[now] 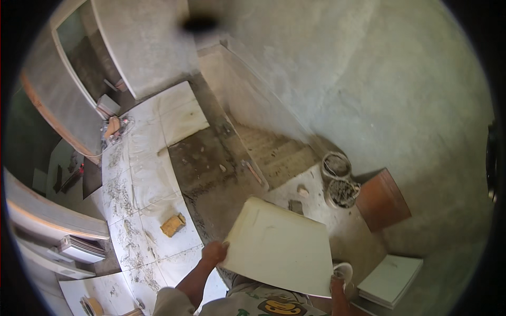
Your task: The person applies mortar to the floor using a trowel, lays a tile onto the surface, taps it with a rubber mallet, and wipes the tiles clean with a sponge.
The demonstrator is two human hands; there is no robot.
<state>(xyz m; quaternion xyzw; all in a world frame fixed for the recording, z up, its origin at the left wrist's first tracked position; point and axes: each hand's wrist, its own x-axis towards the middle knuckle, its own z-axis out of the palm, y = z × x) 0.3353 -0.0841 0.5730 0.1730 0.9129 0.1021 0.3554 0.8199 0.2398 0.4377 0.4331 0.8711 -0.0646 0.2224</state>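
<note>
Held above the bare floor (211, 174), a large pale tile (279, 245) is gripped at its edges by the left hand (213, 253) and right hand (337, 275); a slip could drop it, likely chipping a corner.

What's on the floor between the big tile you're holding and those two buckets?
In the head view, a small stone-like lump and a dark flat scrap lie between the tile and the buckets.
</note>
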